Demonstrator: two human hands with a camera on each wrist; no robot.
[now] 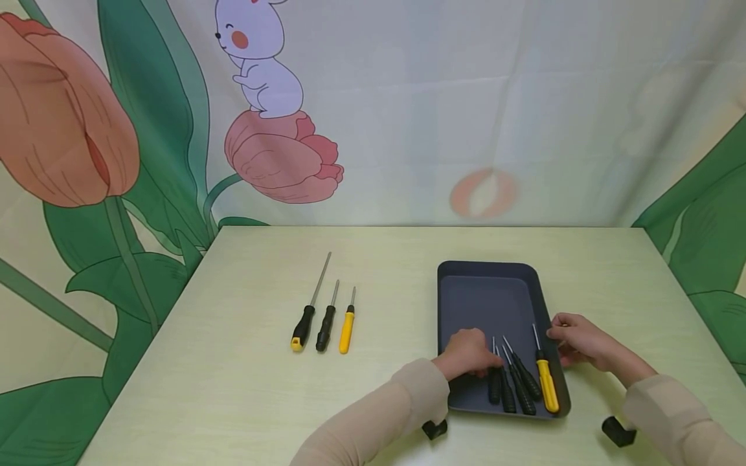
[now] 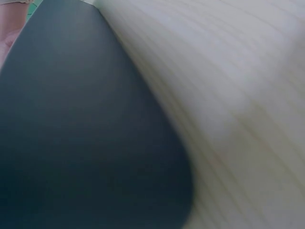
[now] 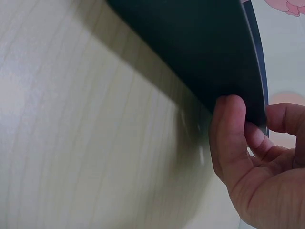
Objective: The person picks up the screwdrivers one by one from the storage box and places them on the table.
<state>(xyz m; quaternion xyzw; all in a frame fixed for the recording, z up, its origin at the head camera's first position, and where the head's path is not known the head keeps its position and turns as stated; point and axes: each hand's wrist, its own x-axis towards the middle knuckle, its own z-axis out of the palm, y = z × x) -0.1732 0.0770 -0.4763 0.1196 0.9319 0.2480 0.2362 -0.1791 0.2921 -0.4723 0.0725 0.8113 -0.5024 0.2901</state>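
Note:
A dark grey rectangular tray point(image 1: 486, 304) lies on the right part of the table. Several black-handled screwdrivers point(image 1: 521, 385) and one yellow-handled screwdriver point(image 1: 548, 386) lie in its near end, shafts pointing away. My left hand point(image 1: 469, 355) reaches over the tray's left side, fingers curled down at the leftmost black screwdriver point(image 1: 494, 386); its fingertips are partly hidden. The left wrist view holds only the tray's outer wall point(image 2: 95, 119) and tabletop. At the tray's right side, my right hand point(image 3: 267, 171) pinches the rim, some fingers against the outer wall.
Left of the tray, three screwdrivers lie side by side on the table point(image 1: 204, 388): a long black-and-yellow one point(image 1: 303, 327), a shorter black one point(image 1: 326, 329) and a yellow one point(image 1: 346, 330). A printed curtain point(image 1: 396, 129) hangs behind the table's far edge.

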